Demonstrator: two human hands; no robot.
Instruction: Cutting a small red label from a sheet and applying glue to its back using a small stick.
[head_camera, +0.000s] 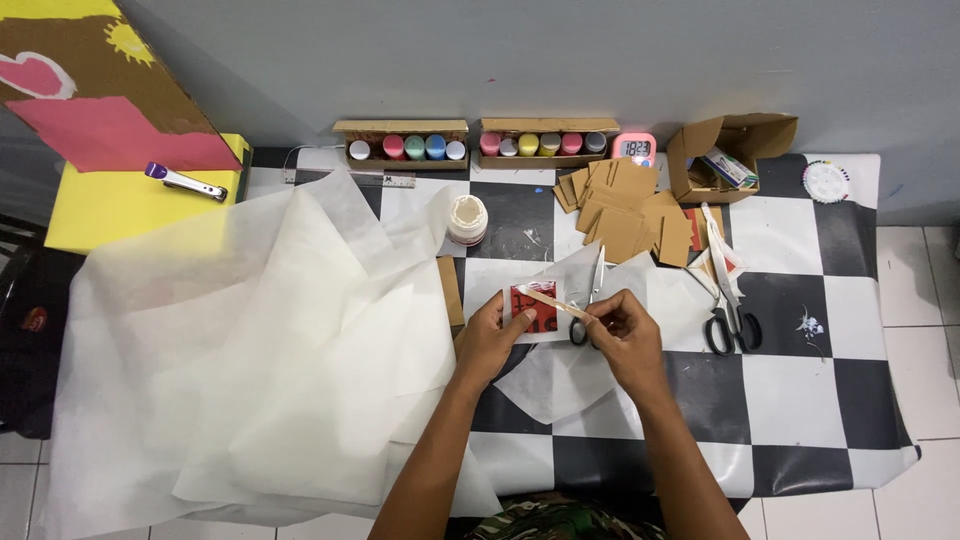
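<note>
A painted cardboard box (95, 85) in brown, pink and yellow stands at the far left, above a yellow box (120, 205) that carries a purple-handled stapler (185, 182). Large sheets of white tissue paper (260, 350) spill across the left half of the table (810, 390), which is covered in a black-and-white checked cloth. Along the wall sit two cardboard trays of paint bottles (402, 146) and (548, 143), with a metal ruler (350, 179) lying before the first one and a white lidded jar (467, 219) just in front.

At centre, the person's left hand (490, 340) rests on a small red-and-black printed card (535, 308) that lies on a sheet of white paper, its thumb and fingers pinching the near end of a thin pale strip (552, 299). The right hand (625, 335) closes thumb and forefinger on the other end of that strip, holding it slantwise over the card. A pair of scissors (590, 300) lies just behind the right hand, blades pointing away.

Further right, a pile of cut cardboard pieces (625, 210) lies below a pink digital clock (634, 148). An open cardboard box (730, 150) stands beside it, and a second pair of black-handled scissors (728, 300) lies on the checked cloth. A round white pin wheel (826, 181) sits near the far right corner.
</note>
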